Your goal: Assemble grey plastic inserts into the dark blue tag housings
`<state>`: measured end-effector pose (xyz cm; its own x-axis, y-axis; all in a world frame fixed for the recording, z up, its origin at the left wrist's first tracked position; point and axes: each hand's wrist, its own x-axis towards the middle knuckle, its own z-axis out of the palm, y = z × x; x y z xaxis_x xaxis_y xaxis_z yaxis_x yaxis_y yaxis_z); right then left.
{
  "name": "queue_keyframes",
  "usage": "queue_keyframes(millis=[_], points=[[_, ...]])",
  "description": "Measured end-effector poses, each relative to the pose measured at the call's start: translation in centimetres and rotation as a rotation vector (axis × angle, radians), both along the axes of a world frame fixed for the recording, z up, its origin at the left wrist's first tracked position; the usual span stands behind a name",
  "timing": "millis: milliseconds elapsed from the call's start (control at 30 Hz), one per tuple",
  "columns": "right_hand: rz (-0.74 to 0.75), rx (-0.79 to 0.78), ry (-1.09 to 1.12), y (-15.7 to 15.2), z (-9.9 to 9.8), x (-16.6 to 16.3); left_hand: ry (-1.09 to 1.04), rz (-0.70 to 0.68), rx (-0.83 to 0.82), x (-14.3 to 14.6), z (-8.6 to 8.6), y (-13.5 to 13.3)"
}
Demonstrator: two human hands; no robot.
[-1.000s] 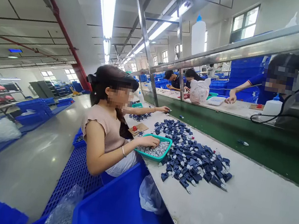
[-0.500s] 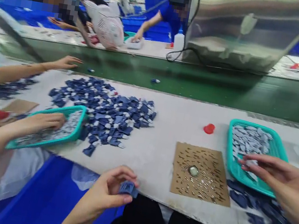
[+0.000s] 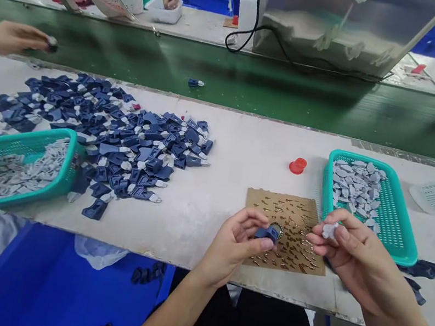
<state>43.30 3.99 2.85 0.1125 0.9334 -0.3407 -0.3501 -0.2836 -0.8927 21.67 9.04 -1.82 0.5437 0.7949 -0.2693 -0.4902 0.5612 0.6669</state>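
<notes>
Left hand pinches a small blue housing in a fingertip grip above the front edge of the worktop, over the brown card. Right hand nips a grey insert beside the teal basket. Risk: both holds look shallow; a fumbled piece likely drops off the front edge.
</notes>
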Motion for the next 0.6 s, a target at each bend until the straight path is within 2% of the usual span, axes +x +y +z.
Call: queue_keyframes(millis=[133,267,467,600], points=[[0.021,-0.033,0.062,0.1,-0.4,-0.7,0.025,0.03,0.003,0.2,-0.9,0.5],[0.028,-0.001,-0.009,0.1,-0.6,-1.1,-0.009,0.085,0.062,0.4,-1.6,0.7],[0.099,0.072,-0.154,0.4,-1.2,-1.4,-0.02,0.219,0.178,0.2,-1.6,0.4],[0.098,0.061,-0.212,0.4,-1.6,-1.3,-0.16,0.238,0.162,0.0,-1.5,0.3]])
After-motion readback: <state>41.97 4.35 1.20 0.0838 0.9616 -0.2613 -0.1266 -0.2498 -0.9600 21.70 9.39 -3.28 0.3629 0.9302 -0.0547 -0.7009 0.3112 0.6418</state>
